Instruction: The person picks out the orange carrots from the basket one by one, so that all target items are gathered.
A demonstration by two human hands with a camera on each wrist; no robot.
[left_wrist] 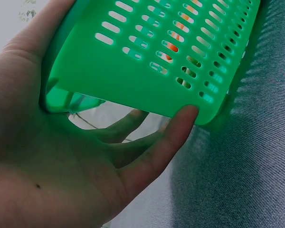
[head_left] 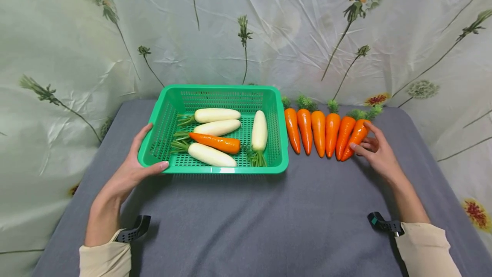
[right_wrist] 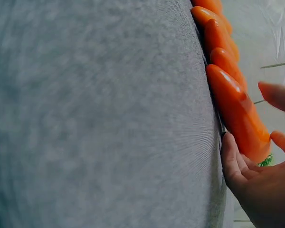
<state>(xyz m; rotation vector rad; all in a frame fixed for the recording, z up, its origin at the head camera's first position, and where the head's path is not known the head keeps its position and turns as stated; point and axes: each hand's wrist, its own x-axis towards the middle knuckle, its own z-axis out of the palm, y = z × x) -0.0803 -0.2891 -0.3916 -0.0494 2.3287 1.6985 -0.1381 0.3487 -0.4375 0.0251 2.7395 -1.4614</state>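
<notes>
A green plastic basket stands on the table, with several white radishes and one carrot lying inside. My left hand holds its left end, the thumb over the front rim; in the left wrist view the fingers reach along the outer wall. To the basket's right lies a row of several orange carrots, green tops away from me. Beside the rightmost carrot is my right hand; its fingers touch the carrot's thick end, and the thumb stands apart from it in the right wrist view.
A grey cloth covers the table under the basket and carrots. Behind it hangs a pale curtain printed with dandelions. Each wrist carries a black strap.
</notes>
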